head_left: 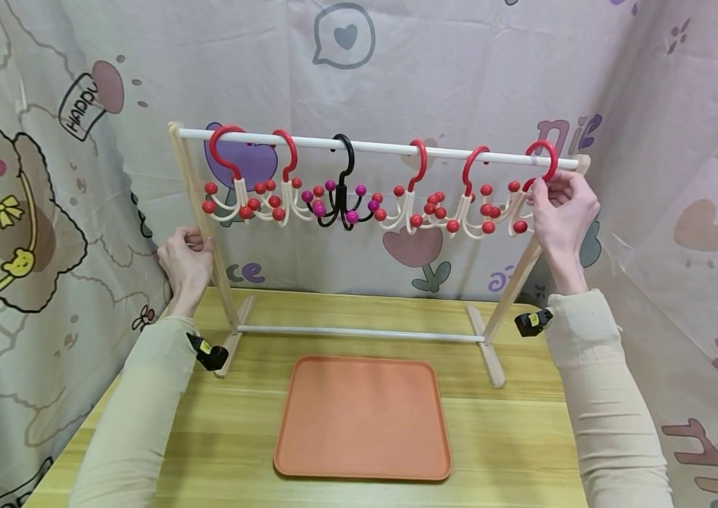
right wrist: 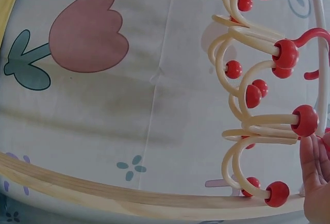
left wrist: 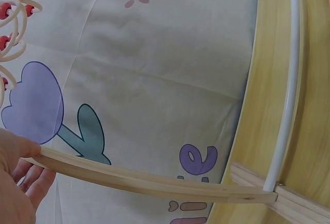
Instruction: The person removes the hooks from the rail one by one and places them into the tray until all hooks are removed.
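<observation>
A wooden rack's white rail (head_left: 378, 147) carries several multi-prong hook hangers. My right hand (head_left: 567, 219) pinches the rightmost hanger (head_left: 550, 152), with a red hook, cream prongs and red ball tips, just under its hook, which loops over the rail's right end. At the other side, my left hand (head_left: 187, 262) holds the rack's left wooden post (left wrist: 129, 179), thumb on one side and fingers on the other. Mid-rail hangs a black hanger (head_left: 342, 194) with magenta tips. Red-hooked hangers flank it, including the leftmost hanger (head_left: 240, 187) and another hanger (right wrist: 268, 35) in the right wrist view.
An orange tray (head_left: 364, 416) lies on the wood-grain table (head_left: 511, 437) in front of the rack. A low white crossbar (head_left: 359, 332) joins the rack's feet. Patterned curtain (head_left: 346, 85) encloses the back and sides.
</observation>
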`<state>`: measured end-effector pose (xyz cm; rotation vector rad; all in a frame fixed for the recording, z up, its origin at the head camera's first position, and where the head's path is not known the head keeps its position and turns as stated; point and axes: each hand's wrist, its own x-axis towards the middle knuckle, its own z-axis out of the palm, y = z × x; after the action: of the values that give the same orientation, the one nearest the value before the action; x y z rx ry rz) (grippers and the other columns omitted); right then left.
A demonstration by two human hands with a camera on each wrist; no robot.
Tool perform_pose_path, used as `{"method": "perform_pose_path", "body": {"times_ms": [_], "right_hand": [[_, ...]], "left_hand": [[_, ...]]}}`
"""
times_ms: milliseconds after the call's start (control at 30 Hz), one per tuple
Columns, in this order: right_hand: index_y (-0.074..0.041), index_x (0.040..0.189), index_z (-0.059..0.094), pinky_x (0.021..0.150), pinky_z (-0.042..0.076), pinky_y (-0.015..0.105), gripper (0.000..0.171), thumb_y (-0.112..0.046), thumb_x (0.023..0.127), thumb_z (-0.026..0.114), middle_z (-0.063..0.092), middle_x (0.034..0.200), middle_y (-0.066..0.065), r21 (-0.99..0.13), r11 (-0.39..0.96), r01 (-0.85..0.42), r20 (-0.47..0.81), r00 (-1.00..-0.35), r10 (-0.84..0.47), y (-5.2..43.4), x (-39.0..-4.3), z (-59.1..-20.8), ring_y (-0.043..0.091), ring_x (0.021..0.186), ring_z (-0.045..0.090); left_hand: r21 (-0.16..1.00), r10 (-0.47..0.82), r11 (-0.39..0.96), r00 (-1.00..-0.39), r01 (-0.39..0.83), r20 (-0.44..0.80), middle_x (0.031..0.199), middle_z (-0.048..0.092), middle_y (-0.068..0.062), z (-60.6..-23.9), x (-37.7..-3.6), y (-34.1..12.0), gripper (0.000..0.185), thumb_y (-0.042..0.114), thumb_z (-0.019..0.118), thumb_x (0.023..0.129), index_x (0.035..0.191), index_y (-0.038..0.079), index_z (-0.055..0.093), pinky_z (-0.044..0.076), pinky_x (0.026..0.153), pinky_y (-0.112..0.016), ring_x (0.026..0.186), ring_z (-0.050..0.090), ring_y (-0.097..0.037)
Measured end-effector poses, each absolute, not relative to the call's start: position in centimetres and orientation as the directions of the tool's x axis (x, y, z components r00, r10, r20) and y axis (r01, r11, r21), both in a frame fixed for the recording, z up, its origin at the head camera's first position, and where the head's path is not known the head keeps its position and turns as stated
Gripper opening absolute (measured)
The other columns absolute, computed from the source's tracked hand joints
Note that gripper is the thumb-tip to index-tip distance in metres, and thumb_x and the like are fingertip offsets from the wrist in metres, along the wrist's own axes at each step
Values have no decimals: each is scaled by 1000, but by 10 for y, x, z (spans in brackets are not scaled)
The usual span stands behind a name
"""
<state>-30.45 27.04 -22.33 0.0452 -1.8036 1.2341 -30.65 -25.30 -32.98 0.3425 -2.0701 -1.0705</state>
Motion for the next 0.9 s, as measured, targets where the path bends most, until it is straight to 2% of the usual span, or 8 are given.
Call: {"method": "perform_pose_path", "body": {"times_ms": [267,400,633,800,900], "right_hand": [[-5,117,69,84,54,14,30,-25,94,69,66,92,-16,-709,476,-520,705,-546,453,268,-304,-224,-1,80,66],[-4,117,68,86,55,16,31,-25,94,69,66,93,-16,-701,468,-538,713,-527,462,267,-304,-226,0,82,66],[-6,115,67,81,53,13,23,-17,95,67,67,91,-15,-702,404,-587,707,-505,496,266,-299,-226,2,79,66],[-7,115,68,85,54,16,24,-19,94,69,68,94,-14,-690,404,-600,715,-479,509,263,-292,-222,4,82,67],[-8,116,69,87,55,17,27,-22,93,70,69,96,-13,-687,414,-597,719,-475,507,261,-287,-219,6,84,67]], "left_hand": [[787,-540,608,-673,104,506,108,75,-22,-330,-306,-253,25,8,66,93,114,-5,68,47,95,-37,69,43,13],[792,-543,604,-680,92,492,110,74,-21,-329,-306,-253,26,9,67,93,116,-4,68,48,97,-40,72,45,9],[801,-546,593,-692,79,472,113,74,-20,-328,-306,-252,28,10,66,94,119,-3,67,48,99,-41,85,59,-11],[804,-543,588,-695,86,471,114,73,-22,-328,-306,-252,29,10,65,95,119,-4,66,44,105,-44,95,64,-27],[805,-543,586,-696,85,469,114,72,-24,-329,-306,-253,29,11,65,95,120,-4,66,44,105,-46,98,65,-31]]}}
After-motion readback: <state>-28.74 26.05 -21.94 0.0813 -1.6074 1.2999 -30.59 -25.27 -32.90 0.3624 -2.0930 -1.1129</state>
